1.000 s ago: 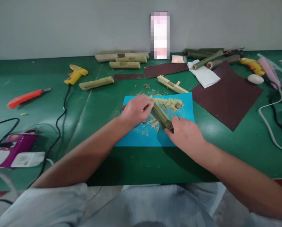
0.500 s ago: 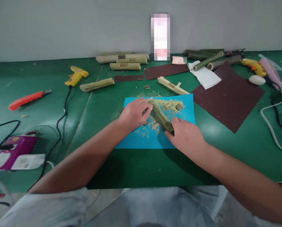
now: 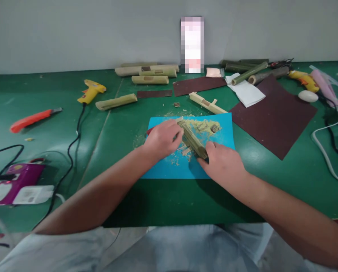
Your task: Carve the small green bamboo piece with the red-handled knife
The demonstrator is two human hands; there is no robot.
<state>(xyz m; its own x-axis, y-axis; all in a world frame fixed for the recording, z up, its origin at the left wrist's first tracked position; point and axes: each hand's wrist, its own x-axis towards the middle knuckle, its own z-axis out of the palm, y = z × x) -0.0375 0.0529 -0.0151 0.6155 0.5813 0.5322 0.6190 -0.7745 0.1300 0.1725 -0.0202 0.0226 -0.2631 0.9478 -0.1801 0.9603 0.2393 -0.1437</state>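
A person seated at a green table [image 3: 163, 204] works a short bamboo piece [image 3: 193, 139] that lies slantwise on a blue sheet [image 3: 169, 169] at the middle of the table. The right hand [image 3: 223, 163] is closed around its near end. The left hand [image 3: 161, 138] is curled tight around a red-handled tool [image 3: 149, 131], of which only the butt shows, and presses its working end against the side of the bamboo. The tip itself is hidden behind the fingers. The risk lies in how close the two hands are. If the tool skids off the hard, rounded skin it could run down the piece toward the right hand's fingers. The round piece could also roll under the pressure, or the loose sheet could slide on the smooth tabletop. A heap of pale shavings [image 3: 204, 125] sits on the sheet's far side, touching the bamboo. Few containers are in sight. A purple box [image 3: 14, 181] near the left edge lies closed, so its contents cannot be told. A small clear bag [image 3: 214, 71] by the wall holds something pinkish. Several hollow bamboo tubes [image 3: 149, 79] with slots cut in them lie near the wall, and nothing can be seen inside them. A yellow glue gun [image 3: 91, 90] and a dark sandpaper sheet [image 3: 273, 113] lie well apart on either side.
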